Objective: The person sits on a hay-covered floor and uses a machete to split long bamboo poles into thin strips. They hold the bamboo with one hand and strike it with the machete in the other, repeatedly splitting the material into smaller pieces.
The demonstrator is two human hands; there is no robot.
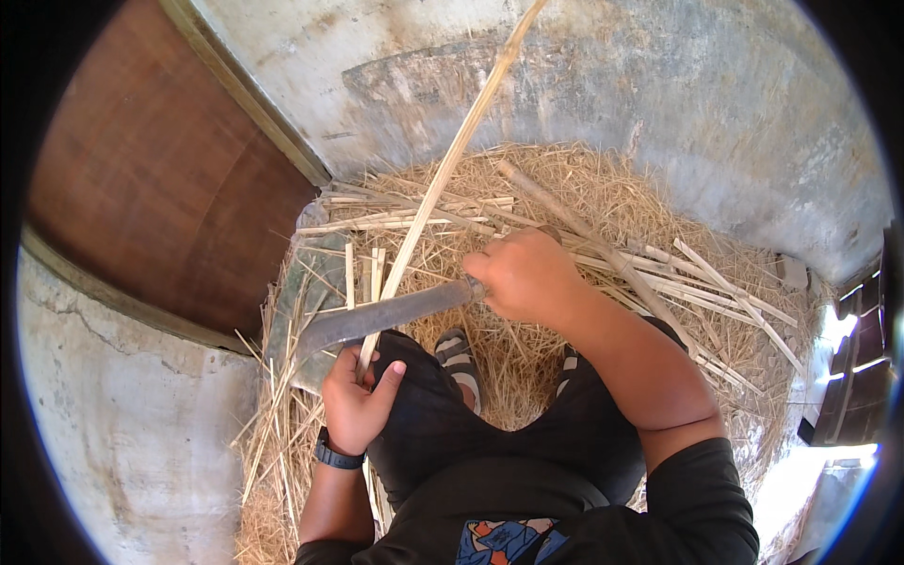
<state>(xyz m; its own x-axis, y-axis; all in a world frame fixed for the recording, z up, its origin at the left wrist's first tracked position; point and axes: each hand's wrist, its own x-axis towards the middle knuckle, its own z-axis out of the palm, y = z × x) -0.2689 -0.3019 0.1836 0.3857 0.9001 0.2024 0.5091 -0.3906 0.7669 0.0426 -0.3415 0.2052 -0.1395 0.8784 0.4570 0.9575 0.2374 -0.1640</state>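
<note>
My left hand (358, 395) grips the lower end of a long pale bamboo strip (450, 160) that runs up and away to the top of the view. My right hand (527, 275) is closed on the handle of a curved grey knife (377, 318). The blade lies across the strip just above my left hand. Both hands hover over my knees in black trousers, with a striped sandal (459, 358) between them.
A heap of dry straw and cut bamboo splints (659, 273) covers the ground ahead. A brown wooden door (160, 179) stands at left, grey concrete walls behind and at lower left. Dark objects sit at the right rim.
</note>
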